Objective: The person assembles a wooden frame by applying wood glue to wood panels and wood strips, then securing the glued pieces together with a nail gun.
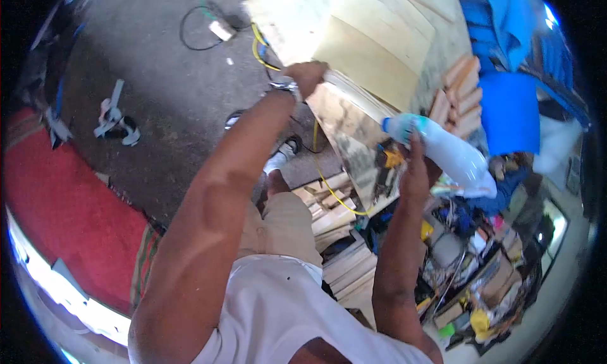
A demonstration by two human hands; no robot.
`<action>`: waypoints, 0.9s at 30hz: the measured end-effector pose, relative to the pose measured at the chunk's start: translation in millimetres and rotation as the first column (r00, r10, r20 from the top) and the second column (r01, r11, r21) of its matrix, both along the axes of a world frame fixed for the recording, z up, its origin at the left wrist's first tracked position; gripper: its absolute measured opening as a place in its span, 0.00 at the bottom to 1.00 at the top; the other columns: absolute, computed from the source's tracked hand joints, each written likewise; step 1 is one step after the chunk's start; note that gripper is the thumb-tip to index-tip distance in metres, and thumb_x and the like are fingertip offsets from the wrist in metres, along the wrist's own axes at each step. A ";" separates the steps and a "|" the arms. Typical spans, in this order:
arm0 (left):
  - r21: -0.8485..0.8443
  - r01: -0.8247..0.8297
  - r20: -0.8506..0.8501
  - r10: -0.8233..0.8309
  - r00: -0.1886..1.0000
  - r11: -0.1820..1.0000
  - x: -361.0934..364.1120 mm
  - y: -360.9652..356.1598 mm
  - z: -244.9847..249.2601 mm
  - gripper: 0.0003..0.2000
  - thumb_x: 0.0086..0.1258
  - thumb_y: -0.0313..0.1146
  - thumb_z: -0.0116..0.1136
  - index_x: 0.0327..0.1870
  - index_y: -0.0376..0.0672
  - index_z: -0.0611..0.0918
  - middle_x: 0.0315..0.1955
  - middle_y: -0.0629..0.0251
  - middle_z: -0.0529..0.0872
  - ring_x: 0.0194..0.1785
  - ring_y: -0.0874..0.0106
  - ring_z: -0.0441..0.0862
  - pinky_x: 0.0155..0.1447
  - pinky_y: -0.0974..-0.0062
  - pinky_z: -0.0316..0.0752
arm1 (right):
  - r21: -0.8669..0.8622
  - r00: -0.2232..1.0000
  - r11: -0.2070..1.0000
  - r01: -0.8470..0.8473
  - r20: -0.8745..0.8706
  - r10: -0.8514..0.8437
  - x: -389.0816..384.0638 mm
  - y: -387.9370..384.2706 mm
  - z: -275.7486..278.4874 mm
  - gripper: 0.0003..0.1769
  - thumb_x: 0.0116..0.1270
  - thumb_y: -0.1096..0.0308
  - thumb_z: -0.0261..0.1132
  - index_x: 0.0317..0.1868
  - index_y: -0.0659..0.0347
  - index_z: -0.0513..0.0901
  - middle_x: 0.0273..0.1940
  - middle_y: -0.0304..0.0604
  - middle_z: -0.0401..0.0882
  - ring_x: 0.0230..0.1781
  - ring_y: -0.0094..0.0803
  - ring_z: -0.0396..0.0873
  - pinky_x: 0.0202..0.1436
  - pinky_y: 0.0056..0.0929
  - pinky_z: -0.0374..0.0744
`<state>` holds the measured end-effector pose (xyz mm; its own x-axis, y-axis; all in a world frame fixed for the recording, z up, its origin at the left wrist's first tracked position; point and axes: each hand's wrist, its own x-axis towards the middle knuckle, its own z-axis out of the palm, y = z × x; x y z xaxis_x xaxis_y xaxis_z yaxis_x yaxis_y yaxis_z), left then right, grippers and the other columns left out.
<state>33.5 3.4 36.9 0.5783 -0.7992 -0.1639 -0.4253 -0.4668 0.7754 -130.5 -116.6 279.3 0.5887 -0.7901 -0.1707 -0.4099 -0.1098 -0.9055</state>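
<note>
Your left hand (308,75) is closed over the near edge of the pale plywood board (373,42), fingers curled around it where several thinner sheets are stacked under the top panel. A metal band (286,86) sits on that wrist, just short of the board's edge.

Your right hand (414,171) is raised below the board's lower right corner and wrapped around a clear plastic bottle (452,155). The grip is near the neck end, and the thumb points up against the bottle's side. The bottle lies tilted, with its bluish cap end (399,125) pointing toward the board and its base angled away from it. It is held in the air and rests on nothing.

Right of the board, a row of rounded wooden pieces (458,95) leans against its far side, and a blue tub (509,111) stands just past them. Below the board a yellow cable (329,187) runs down across a pile of cut planks (338,237). Left of the board is grey floor (164,79), where a pair of sandals (117,121) lies well apart from it. Farther left still is a red mat (69,212). Beyond the bottle, on the side away from the board, the clutter of boxes and tools is too jumbled to tell apart.
</note>
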 end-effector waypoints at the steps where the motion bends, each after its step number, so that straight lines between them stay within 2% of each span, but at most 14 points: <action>1: 0.036 -0.003 0.006 0.003 1.000 0.999 -0.4 2.1 5.1 0.11 0.67 0.34 0.56 0.48 0.44 0.80 0.43 0.52 0.85 0.48 0.53 0.83 0.54 0.58 0.77 | 0.029 0.999 0.999 0.024 0.035 -0.025 1.1 -0.5 1.6 0.17 0.67 0.69 0.66 0.55 0.61 0.77 0.52 0.46 0.81 0.51 0.35 0.81 0.50 0.37 0.81; 3: -0.030 0.022 -0.058 -0.024 0.998 0.999 -12.4 -7.0 -4.8 0.10 0.67 0.34 0.56 0.47 0.44 0.79 0.41 0.53 0.85 0.47 0.53 0.83 0.51 0.57 0.77 | 0.087 0.992 0.994 0.068 0.104 -0.077 5.1 -3.4 -0.4 0.17 0.65 0.75 0.67 0.54 0.60 0.77 0.50 0.45 0.82 0.46 0.35 0.84 0.43 0.36 0.87; 4: 0.004 0.030 -0.026 -0.030 0.999 1.000 3.0 -1.8 3.1 0.10 0.67 0.34 0.56 0.47 0.44 0.79 0.40 0.54 0.85 0.47 0.53 0.83 0.50 0.56 0.77 | -0.005 0.995 0.998 0.066 0.075 -0.065 20.3 -1.5 -4.3 0.17 0.65 0.76 0.67 0.54 0.61 0.78 0.50 0.46 0.82 0.46 0.34 0.84 0.43 0.36 0.87; 6: 0.023 0.049 -0.046 -0.048 0.998 0.999 6.9 -1.3 12.5 0.10 0.69 0.36 0.56 0.46 0.43 0.78 0.40 0.55 0.85 0.47 0.54 0.83 0.50 0.56 0.77 | 0.001 0.991 1.000 0.003 0.134 -0.003 26.5 -4.8 -12.8 0.26 0.65 0.76 0.67 0.62 0.60 0.71 0.50 0.47 0.81 0.47 0.34 0.84 0.41 0.37 0.88; 8: 0.058 0.055 -0.031 -0.053 0.998 0.997 9.3 -1.3 14.6 0.10 0.69 0.36 0.56 0.47 0.43 0.78 0.40 0.55 0.85 0.47 0.54 0.83 0.51 0.57 0.77 | 0.053 0.995 0.997 -0.055 0.085 0.050 31.7 -12.9 -22.7 0.31 0.64 0.76 0.68 0.66 0.60 0.65 0.50 0.47 0.80 0.47 0.35 0.83 0.41 0.37 0.89; 11: 0.083 0.068 -0.068 -0.063 0.996 0.994 11.0 -3.5 15.5 0.11 0.69 0.35 0.57 0.48 0.43 0.78 0.41 0.54 0.85 0.48 0.54 0.83 0.51 0.57 0.77 | -0.024 0.983 1.000 -0.009 0.185 0.014 48.2 3.2 -22.6 0.20 0.59 0.77 0.72 0.50 0.67 0.77 0.46 0.48 0.82 0.43 0.37 0.84 0.45 0.38 0.88; 14: 0.028 0.060 -0.044 -0.059 0.997 0.998 9.5 -3.2 8.6 0.12 0.68 0.36 0.57 0.49 0.43 0.78 0.43 0.54 0.85 0.48 0.54 0.83 0.51 0.57 0.77 | -0.114 0.972 0.992 -0.051 0.224 0.075 51.0 -3.6 -37.0 0.20 0.58 0.77 0.72 0.50 0.68 0.77 0.44 0.48 0.82 0.43 0.38 0.83 0.42 0.37 0.88; 15: 0.017 0.049 -0.057 -0.048 0.997 0.999 8.9 -3.5 5.9 0.12 0.69 0.37 0.57 0.49 0.43 0.77 0.42 0.55 0.85 0.48 0.54 0.83 0.51 0.57 0.77 | -0.176 0.988 0.981 -0.083 0.112 0.103 53.0 -0.2 -31.1 0.24 0.61 0.79 0.68 0.58 0.68 0.75 0.49 0.49 0.79 0.48 0.35 0.82 0.43 0.39 0.88; 18: 0.027 0.010 -0.046 -0.009 0.999 1.000 6.0 -1.6 4.1 0.11 0.69 0.36 0.56 0.48 0.43 0.78 0.41 0.55 0.85 0.47 0.54 0.83 0.51 0.57 0.77 | -0.590 0.943 0.751 -0.296 -0.058 0.327 50.8 -1.8 1.9 0.16 0.62 0.80 0.67 0.51 0.70 0.79 0.46 0.50 0.80 0.46 0.36 0.82 0.48 0.37 0.85; 19: -0.017 0.003 -0.011 -0.003 1.000 1.000 5.6 -1.8 -0.8 0.09 0.69 0.34 0.55 0.46 0.45 0.78 0.41 0.55 0.85 0.47 0.54 0.83 0.50 0.56 0.77 | -0.553 0.963 0.803 -0.221 0.004 0.268 53.3 8.3 15.1 0.10 0.62 0.79 0.67 0.44 0.70 0.83 0.43 0.47 0.82 0.42 0.34 0.82 0.50 0.33 0.83; 22: -0.010 0.034 -0.087 -0.035 0.996 0.999 6.9 -3.0 1.6 0.08 0.68 0.33 0.53 0.45 0.45 0.79 0.41 0.54 0.85 0.46 0.53 0.83 0.48 0.56 0.77 | -0.364 0.960 0.891 -0.272 -0.041 0.276 31.9 -4.6 -18.3 0.08 0.65 0.72 0.66 0.43 0.67 0.84 0.42 0.47 0.84 0.42 0.37 0.81 0.54 0.35 0.78; 25: 0.001 0.018 -0.018 -0.018 1.000 1.000 10.0 -8.6 0.1 0.08 0.68 0.33 0.53 0.45 0.46 0.79 0.43 0.54 0.85 0.48 0.55 0.84 0.50 0.56 0.77 | -0.528 0.923 0.759 -0.383 -0.190 0.334 44.2 -15.7 -51.4 0.09 0.68 0.69 0.63 0.46 0.57 0.86 0.43 0.48 0.84 0.44 0.46 0.80 0.54 0.43 0.74; 26: 0.021 -0.001 0.022 0.001 1.000 1.000 6.2 -3.7 -2.0 0.08 0.67 0.33 0.54 0.45 0.46 0.79 0.43 0.55 0.85 0.48 0.56 0.84 0.50 0.57 0.77 | -0.487 0.916 0.776 -0.400 -0.175 0.362 46.4 -8.9 -55.4 0.09 0.68 0.68 0.64 0.46 0.57 0.86 0.44 0.48 0.84 0.44 0.46 0.80 0.54 0.43 0.74; 27: -0.006 -0.001 -0.066 0.001 0.998 1.000 6.8 -2.5 -0.1 0.09 0.67 0.33 0.56 0.46 0.46 0.79 0.43 0.55 0.85 0.49 0.55 0.84 0.51 0.57 0.77 | -0.446 0.908 0.792 -0.417 -0.159 0.388 49.5 -2.9 -60.9 0.09 0.68 0.66 0.64 0.46 0.57 0.85 0.44 0.48 0.83 0.44 0.46 0.79 0.53 0.43 0.74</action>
